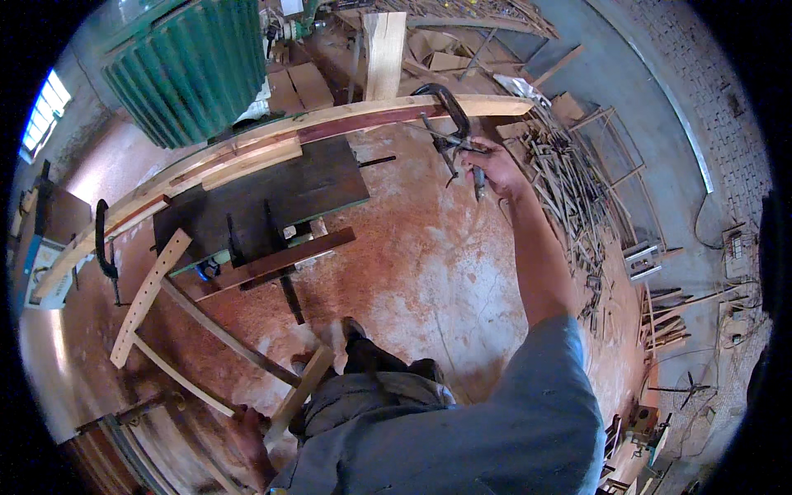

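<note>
Head view, starting at nine o'clock: a black clamp (102, 243) bites the left end of a long curved stack of planks (247, 144) that arcs up toward one o'clock. Below it, near seven o'clock, the left hand (252, 441) sits low by the knee, closed around the lower end of a pale stick (299, 396). A drilled slat (148, 297) leans just beside the dark machine table (272, 194) at centre, with a green ribbed housing (191, 70) above it at eleven o'clock. Moving right, the right hand (495, 169) is stretched out at one o'clock, fingers wrapped on the screw handle of a second clamp (450, 115) whose black frame hooks over the right part of the planks. From here, the planks look sprung into their bend, so a clamp seated askew or loosened too freely could slip and let the wood kick back toward the arm; the far reach also leaves the body off balance over a dusty floor (412, 264). Room is mixed: the red floor between the table and the right arm is open, but a heap of scrap strips (577, 206) crowds three o'clock just beside the elbow, and the slat and loose sticks hem the feet at seven o'clock, leaving little footing to step back cleanly.
</note>
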The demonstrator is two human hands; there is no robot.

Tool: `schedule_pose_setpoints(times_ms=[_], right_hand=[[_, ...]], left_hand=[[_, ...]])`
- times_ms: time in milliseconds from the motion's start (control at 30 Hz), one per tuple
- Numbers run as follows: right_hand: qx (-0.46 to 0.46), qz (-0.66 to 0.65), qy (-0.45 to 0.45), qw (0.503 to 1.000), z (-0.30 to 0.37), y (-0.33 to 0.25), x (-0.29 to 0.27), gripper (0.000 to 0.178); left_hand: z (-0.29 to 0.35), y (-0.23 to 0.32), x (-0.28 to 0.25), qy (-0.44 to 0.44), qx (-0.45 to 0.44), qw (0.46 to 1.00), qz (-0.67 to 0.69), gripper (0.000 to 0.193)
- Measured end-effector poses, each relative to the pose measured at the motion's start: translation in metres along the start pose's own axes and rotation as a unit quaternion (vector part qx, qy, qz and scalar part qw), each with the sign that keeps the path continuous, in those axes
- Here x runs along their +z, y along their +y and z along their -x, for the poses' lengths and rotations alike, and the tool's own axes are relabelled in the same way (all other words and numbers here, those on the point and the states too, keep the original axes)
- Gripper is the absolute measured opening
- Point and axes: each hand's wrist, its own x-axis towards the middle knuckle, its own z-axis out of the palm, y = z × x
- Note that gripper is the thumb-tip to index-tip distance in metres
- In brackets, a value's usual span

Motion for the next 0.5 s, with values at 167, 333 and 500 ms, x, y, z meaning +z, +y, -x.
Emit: schedule_pose_setpoints(times_ms=[167, 333, 500], right_hand=[[-0.039, 0.163, -0.091, 0.982, -0.025, 0.017, 0.009, 0.031], [-0.094, 0.173, -0.163, 0.967, -0.052, 0.055, -0.027, 0.027], [-0.111, 0.308, -0.118, 0.937, -0.072, 0.083, -0.052, 0.031]], left_hand=[[-0.007, 0.031, 0.022, -0.074, 0.051, 0.963, -0.255, 0.008], [0.012, 0.089, 0.116, -0.027, -0.049, 0.99, -0.128, 0.01], [-0.004, 0.078, 0.135, -0.049, -0.059, 0.993, -0.089, 0.007]])
